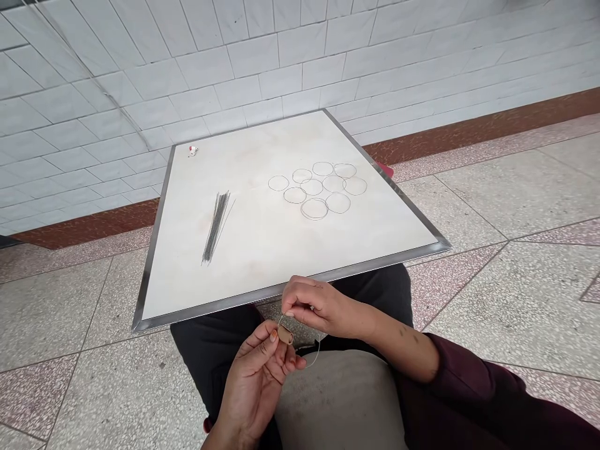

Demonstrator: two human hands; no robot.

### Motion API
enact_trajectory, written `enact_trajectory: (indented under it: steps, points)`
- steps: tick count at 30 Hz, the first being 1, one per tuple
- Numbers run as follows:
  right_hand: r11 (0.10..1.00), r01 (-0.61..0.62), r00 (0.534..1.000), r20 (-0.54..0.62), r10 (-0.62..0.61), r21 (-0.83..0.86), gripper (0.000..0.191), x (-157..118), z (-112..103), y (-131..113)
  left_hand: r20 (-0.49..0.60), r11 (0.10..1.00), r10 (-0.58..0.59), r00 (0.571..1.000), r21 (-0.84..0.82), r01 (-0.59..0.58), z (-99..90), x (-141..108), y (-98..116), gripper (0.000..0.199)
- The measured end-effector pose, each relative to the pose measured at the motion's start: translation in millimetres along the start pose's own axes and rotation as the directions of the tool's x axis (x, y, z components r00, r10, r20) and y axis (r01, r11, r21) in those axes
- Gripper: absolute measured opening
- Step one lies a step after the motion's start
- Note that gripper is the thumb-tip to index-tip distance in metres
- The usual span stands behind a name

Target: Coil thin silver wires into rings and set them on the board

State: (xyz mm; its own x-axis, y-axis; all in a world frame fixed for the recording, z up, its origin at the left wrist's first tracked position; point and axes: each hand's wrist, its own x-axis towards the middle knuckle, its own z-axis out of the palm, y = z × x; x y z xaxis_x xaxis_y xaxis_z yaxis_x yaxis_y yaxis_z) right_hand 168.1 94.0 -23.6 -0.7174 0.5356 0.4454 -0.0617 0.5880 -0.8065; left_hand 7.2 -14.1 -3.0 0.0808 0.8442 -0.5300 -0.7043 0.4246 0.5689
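Observation:
Just below the table's front edge, my left hand [257, 372] pinches a small brown piece [285, 335] between thumb and fingers. My right hand [319, 306] is closed on the end of a thin wire beside that piece. The wire [317, 354] curves down to the right of my left fingers. On the white table [253, 250], a bundle of thin straight wires [216, 228] lies at the left. Several thin wire rings [314, 209] lie at the right, some overlapping.
A small white and red object [193, 150] sits near the table's back left corner. A metal rim [398, 253] edges the table. The tiled wall [253, 56] stands behind it. My legs are under the front edge.

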Motion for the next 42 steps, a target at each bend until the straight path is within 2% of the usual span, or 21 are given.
enact_trajectory:
  steps: [2, 6, 11, 17, 22, 28, 32, 37, 42]
  points:
    - [1.0, 0.007, 1.0, 0.003, -0.007, -0.005, 0.008, 0, 0, 0, 0.056, 1.0, 0.006, 0.998, 0.014, -0.007, 0.6, 0, 1, 0.014]
    - [1.0, 0.016, 0.998, 0.067, -0.014, -0.026, 0.011, 0, 1, 0, 0.151, 0.997, -0.009, 0.989, 0.074, -0.002, 1.9, 0, 1, 0.029]
    - [0.999, 0.015, 0.986, 0.166, -0.008, -0.037, 0.015, 0, 2, 1, 0.135, 0.995, -0.044, 0.99, 0.098, 0.031, -0.1, 1, -1, 0.023]
    - [0.999, -0.017, 0.988, 0.152, 0.012, 0.036, 0.016, 2, 1, -1, 0.105, 0.993, -0.081, 0.991, 0.089, 0.072, -1.5, 2, 0, 0.013]
    - [0.988, -0.083, 0.988, 0.137, 0.065, 0.132, 0.018, 3, -1, -3, 0.09, 0.995, -0.075, 0.993, 0.075, 0.069, -0.7, 2, 0, 0.014]
    - [0.967, -0.198, 0.967, 0.195, 0.166, 0.158, 0.018, 4, -4, -9, 0.107, 0.994, -0.052, 0.993, 0.102, 0.041, -1.2, 1, 0, 0.016]
    - [0.951, -0.269, 0.948, 0.214, 0.234, 0.151, 0.012, 3, -5, -11, 0.084, 0.983, -0.034, 0.996, 0.18, 0.018, -0.8, -1, 1, 0.017]
    - [0.927, -0.33, 0.929, 0.237, 0.286, 0.178, 0.01, 1, -5, -12, 0.056, 0.948, 0.04, 0.998, 0.312, -0.056, 0.5, -1, 1, 0.021]
    - [0.872, -0.437, 0.888, 0.262, 0.379, 0.221, 0.009, 3, -5, -14, 0.093, 0.908, 0.105, 0.99, 0.397, -0.133, -5.6, 1, -2, 0.022]
